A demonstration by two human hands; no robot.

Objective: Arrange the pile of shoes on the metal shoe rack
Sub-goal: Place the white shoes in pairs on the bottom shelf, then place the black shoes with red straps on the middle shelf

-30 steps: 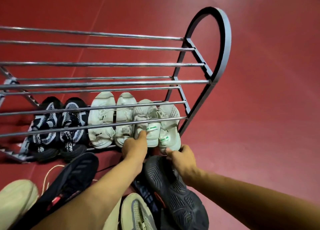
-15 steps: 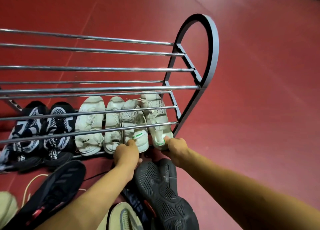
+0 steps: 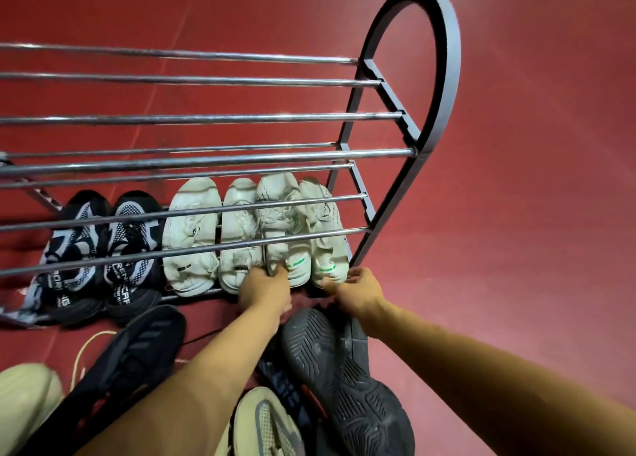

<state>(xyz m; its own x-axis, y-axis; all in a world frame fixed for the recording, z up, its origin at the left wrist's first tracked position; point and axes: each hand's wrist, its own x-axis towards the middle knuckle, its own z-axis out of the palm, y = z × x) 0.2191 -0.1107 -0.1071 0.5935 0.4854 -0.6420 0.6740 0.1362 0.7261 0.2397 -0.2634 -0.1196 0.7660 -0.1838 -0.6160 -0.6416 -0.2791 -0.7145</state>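
Observation:
The metal shoe rack (image 3: pixel 444 87) has chrome bars and a dark arched end frame. On its bottom tier stand a black-and-white patterned pair (image 3: pixel 99 245), a plain white pair (image 3: pixel 213 239) and a white pair with green heel marks. My left hand (image 3: pixel 265 290) grips the heel of the left green-marked shoe (image 3: pixel 285 235). My right hand (image 3: pixel 358 290) holds the heel of the right green-marked shoe (image 3: pixel 327 242), at the rack's right end. Both shoes point away from me, toes toward the back.
On the red floor in front of the rack lies the pile: a black sneaker sole-up (image 3: pixel 344 376), a black shoe (image 3: pixel 130 359), a grey-and-cream sneaker (image 3: pixel 268 424), a cream shoe (image 3: pixel 24 404) at the left edge and a loose cream lace (image 3: pixel 82 349).
Both green-marked white shoes have been pushed further back onto the bottom tier and straightened side by side. My hands followed them forward, still on the heels.

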